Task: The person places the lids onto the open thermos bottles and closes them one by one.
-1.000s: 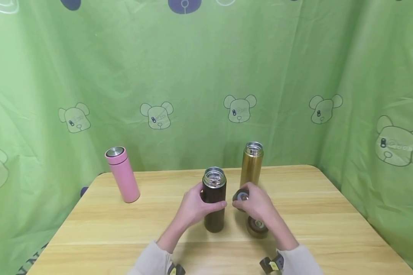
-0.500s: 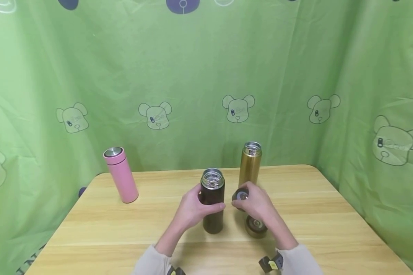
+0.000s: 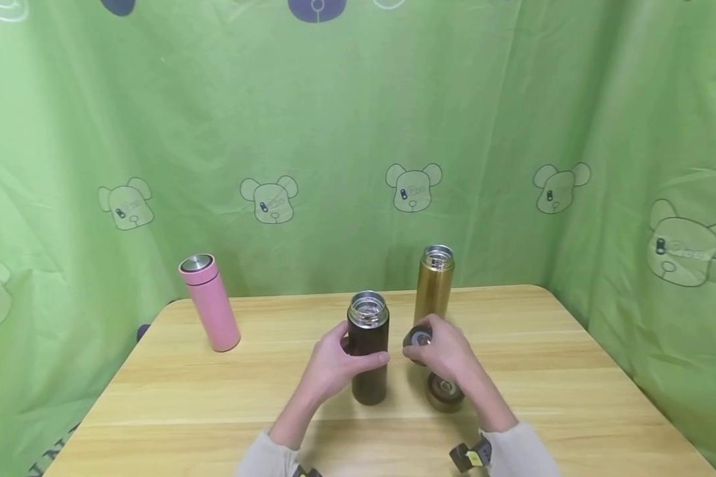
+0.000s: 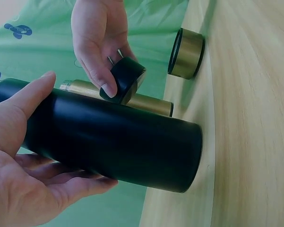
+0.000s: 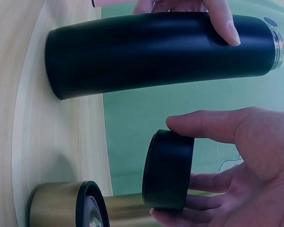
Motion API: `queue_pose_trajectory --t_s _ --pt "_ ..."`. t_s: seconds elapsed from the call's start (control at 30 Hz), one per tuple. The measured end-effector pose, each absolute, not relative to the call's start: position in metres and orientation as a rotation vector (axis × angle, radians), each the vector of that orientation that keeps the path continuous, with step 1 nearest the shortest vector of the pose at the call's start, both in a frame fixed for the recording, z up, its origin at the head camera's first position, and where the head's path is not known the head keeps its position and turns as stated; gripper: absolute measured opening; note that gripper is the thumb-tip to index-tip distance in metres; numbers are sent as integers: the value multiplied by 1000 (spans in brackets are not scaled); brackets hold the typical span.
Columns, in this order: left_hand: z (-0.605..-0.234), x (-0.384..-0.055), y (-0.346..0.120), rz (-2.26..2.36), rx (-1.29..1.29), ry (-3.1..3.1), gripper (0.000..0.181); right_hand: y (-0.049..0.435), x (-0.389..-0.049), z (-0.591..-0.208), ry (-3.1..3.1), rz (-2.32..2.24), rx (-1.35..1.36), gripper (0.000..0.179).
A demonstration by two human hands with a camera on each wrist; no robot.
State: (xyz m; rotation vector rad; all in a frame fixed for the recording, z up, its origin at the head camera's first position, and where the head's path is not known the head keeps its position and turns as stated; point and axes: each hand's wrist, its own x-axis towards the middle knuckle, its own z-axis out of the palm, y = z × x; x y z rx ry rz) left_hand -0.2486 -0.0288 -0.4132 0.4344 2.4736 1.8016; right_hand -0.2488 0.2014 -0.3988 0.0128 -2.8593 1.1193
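Note:
A black thermos bottle (image 3: 370, 351) with an uncovered steel mouth stands upright, and my left hand (image 3: 329, 363) grips it round the side, thumb across the front. Just to its right, my right hand (image 3: 447, 348) holds a black lid (image 5: 169, 170) between thumb and fingers, tilted and apart from the bottle. Below that hand a gold lid (image 3: 443, 392) rests on the table with its inner side up. The gold thermos bottle (image 3: 434, 285), also without a lid, stands behind my right hand, which hides its lower part.
A pink thermos bottle (image 3: 212, 305) with its lid on stands at the left of the wooden table (image 3: 173, 411). A green curtain (image 3: 334, 132) with bear prints surrounds the table's back and sides.
Over the last second the hands, the black bottle and the lid keep nearly the same places. The whole head view has shifted slightly.

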Motion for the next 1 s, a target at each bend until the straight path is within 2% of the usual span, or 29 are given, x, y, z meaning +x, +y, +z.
queue_pose_trajectory --t_s 0.6,1.0 --pt "-413 -248 -28 1791 423 2462 70 206 -250 -393 -2645 1157 -45 61" --pt "-414 -248 -30 1807 431 2457 73 208 -245 -380 -2586 1109 -145 75"
